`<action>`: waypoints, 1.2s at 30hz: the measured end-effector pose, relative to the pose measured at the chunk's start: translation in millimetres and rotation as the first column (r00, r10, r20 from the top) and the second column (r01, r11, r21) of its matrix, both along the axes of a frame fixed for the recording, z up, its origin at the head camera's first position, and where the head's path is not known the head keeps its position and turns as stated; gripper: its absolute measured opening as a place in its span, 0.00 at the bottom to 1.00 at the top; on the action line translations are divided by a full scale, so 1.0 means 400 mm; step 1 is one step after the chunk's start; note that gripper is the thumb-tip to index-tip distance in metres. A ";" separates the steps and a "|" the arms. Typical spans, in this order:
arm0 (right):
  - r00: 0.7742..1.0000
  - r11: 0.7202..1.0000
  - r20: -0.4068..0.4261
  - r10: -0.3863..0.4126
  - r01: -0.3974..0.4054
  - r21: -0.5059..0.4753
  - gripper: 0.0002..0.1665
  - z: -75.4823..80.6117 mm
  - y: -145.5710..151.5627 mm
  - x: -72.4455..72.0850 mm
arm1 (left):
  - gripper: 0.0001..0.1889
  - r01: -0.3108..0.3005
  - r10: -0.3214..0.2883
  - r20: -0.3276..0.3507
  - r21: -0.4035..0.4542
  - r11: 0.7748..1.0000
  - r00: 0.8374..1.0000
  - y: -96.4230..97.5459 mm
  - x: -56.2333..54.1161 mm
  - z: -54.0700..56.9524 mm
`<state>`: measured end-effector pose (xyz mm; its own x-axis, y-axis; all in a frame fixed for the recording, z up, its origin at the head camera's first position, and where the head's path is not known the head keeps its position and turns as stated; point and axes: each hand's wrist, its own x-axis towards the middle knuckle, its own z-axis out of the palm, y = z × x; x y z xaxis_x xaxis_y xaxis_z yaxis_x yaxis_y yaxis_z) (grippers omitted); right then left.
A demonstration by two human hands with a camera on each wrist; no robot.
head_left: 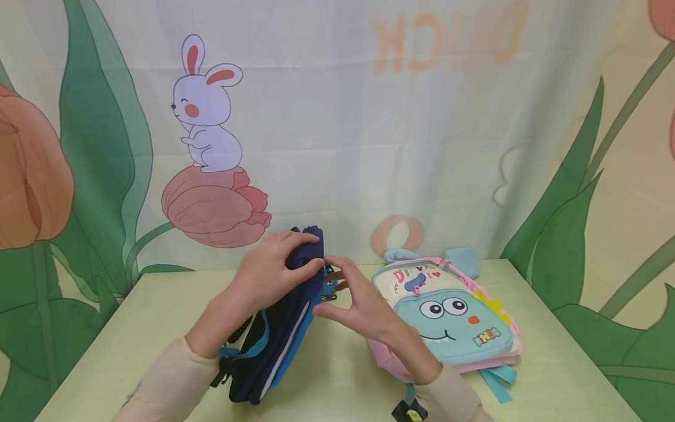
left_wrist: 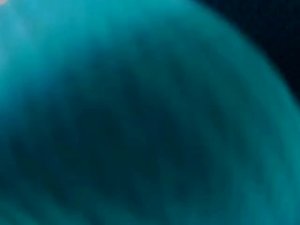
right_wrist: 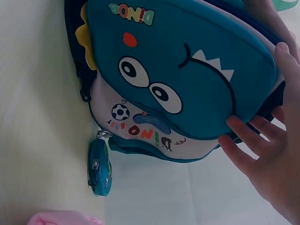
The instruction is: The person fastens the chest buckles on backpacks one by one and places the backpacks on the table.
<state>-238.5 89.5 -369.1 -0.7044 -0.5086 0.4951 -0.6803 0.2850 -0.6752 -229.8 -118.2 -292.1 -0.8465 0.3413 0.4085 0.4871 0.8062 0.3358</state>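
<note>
Left hand (head_left: 274,269) pinching navy backpack (head_left: 279,328) by its top, centre, right hand (head_left: 364,302) fingers spread, contact unclear, pink backpack (head_left: 464,340) lower right, contents hidden

Can't tell much from the teal blur (left_wrist: 150,122) in left wrist view, lol. Barely seeing the front of the navy backpack (head_left: 282,323) from head cam. Got a pink thing (right_wrist: 64,219) cut off bottom-left, right wrist view.

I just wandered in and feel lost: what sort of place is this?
Perhaps a filming or display corner with a children's theme: a hanging cloth printed with a rabbit, a pale table, a navy backpack, and a pink backpack with cartoon eyes.
</note>
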 end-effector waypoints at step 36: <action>0.996 0.996 0.021 -0.086 0.086 0.017 0.50 -0.008 0.045 0.005 | 0.23 -0.003 -0.003 0.116 0.048 0.999 0.993 -0.256 0.033 -0.073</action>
